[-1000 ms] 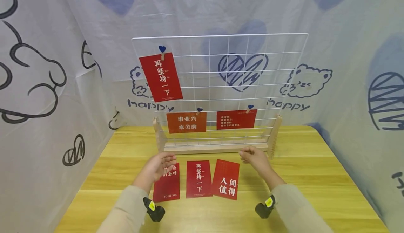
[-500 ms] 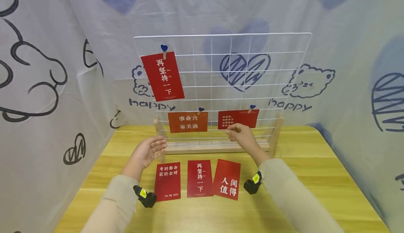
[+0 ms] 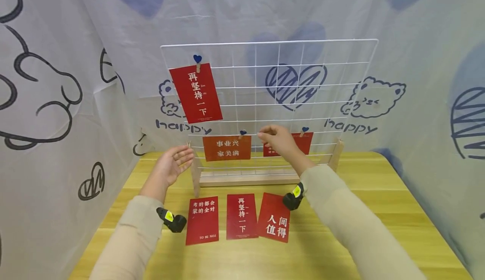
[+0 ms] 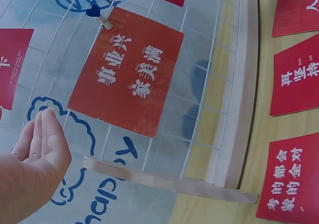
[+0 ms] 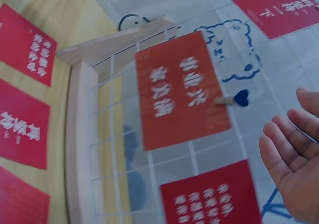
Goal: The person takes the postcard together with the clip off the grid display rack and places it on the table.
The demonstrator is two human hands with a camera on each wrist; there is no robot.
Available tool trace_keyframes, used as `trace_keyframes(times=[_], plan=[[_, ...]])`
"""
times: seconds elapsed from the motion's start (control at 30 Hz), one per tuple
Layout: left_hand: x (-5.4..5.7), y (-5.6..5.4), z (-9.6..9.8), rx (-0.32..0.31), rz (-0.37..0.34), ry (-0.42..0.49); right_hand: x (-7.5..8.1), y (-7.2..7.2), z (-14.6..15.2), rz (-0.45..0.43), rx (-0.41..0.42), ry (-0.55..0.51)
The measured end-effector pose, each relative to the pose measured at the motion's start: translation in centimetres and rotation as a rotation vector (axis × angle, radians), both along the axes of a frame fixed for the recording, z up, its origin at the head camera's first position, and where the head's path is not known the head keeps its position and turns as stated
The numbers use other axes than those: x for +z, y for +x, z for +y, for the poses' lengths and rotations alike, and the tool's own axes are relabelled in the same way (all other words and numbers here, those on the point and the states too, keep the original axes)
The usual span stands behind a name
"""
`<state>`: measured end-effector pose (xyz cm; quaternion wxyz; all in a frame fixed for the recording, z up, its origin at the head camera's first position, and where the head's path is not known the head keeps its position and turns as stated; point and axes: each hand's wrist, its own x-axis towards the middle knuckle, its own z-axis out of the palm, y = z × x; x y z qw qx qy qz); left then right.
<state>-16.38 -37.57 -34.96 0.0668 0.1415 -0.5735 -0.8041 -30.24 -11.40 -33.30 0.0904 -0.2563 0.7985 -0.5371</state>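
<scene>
Fingers (image 5: 278,157) loose, empty — my right hand (image 3: 279,140), mid-frame, could bump the blue-heart wooden clip (image 5: 234,100), dropping the orange paper card (image 3: 227,148).

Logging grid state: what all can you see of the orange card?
The orange card is a wide rectangle, apparently paper or cardstock, with two lines of white Chinese characters, hanging nearly level. A small wood-look clip with a blue heart holds its top edge, right of centre, to the white grid, low on the left half. The left hand and right hand don't touch it.
</scene>
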Motion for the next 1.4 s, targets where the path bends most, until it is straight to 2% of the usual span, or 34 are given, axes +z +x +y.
trace_keyframes(times=[0.37, 0.5, 0.53, 0.63, 0.73, 0.77, 0.93, 1.17, 1.4], plan=[[2.0, -1.5, -0.4, 0.061, 0.049, 0.040, 4.0, -0.3, -2.6, 0.031, 0.031, -0.072], [1.4, -2.6, -1.3, 0.075, 0.080, 0.035, 5.2, -0.3, -3.5, 0.037, 0.028, -0.124], [1.0, -3.1, -1.8, 0.064, 0.115, 0.050, 5.5, -0.3, -3.7, 0.046, 0.031, -0.135], [0.7, -3.8, -2.3, 0.072, 0.127, 0.060, 6.4, -0.3, -4.1, 0.060, 0.044, -0.155], [1.5, -3.8, -1.7, 0.103, 0.115, 0.052, 7.3, -0.1, -4.6, 0.058, 0.059, -0.160], [2.1, -3.6, -1.2, 0.124, 0.083, 0.036, 7.6, 0.0, -4.7, 0.052, 0.065, -0.162], [3.5, -3.4, -0.3, 0.127, 0.065, 0.066, 9.2, 0.3, -5.4, 0.052, 0.090, -0.161], [3.6, -4.0, -0.3, 0.141, 0.054, 0.076, 10.9, 0.5, -6.6, 0.076, 0.110, -0.136], [3.6, -4.1, -0.4, 0.145, 0.053, 0.059, 12.5, 0.6, -8.4, 0.096, 0.099, -0.127]])
